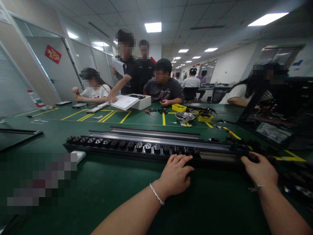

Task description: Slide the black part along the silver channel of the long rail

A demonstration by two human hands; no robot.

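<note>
Mid-assembly, by the look of it: long black socket strip (156, 150) lying across the middle of the frame on the green mat (102, 195), silver rails (156, 133) just behind. Left hand (176, 176) at lower centre, fingers curled over the strip's near edge, touching rather than clenched. Right hand (260, 169) at lower right, gripping the strip's right end; fingertips hidden, so tightness impossible to tell. Next move probably calls for steadying both ends evenly. Beyond, upper centre: white box (137, 101), yellow trays (179, 107), metal bowl (185, 116), co-workers seated and standing. Ceiling lights, glass partitions at left.
</note>
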